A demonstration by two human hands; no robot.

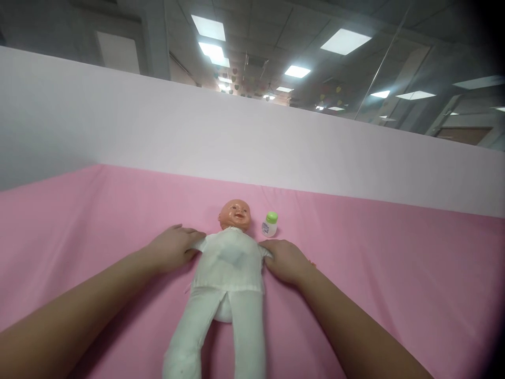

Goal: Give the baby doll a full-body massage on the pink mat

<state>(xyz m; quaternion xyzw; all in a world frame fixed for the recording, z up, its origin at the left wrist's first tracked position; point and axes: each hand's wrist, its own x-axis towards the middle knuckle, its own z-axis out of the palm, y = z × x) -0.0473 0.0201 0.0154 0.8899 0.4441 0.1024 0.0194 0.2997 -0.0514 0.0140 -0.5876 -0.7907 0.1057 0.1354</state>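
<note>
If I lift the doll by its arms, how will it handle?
The doll will probably flop, since its white body looks like soft cloth. Its head looks like glossy, hard plastic, so it may loll and feel slippery.

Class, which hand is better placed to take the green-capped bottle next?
Likely the right hand: though holding the doll, it's nearer the bottle; the left hand grips the doll's other side.

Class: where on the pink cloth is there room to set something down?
Pink cloth between the white wall and left forearm, and from the bottle rightward above the right forearm. Crowded: between the doll, bottle and right hand.
</note>
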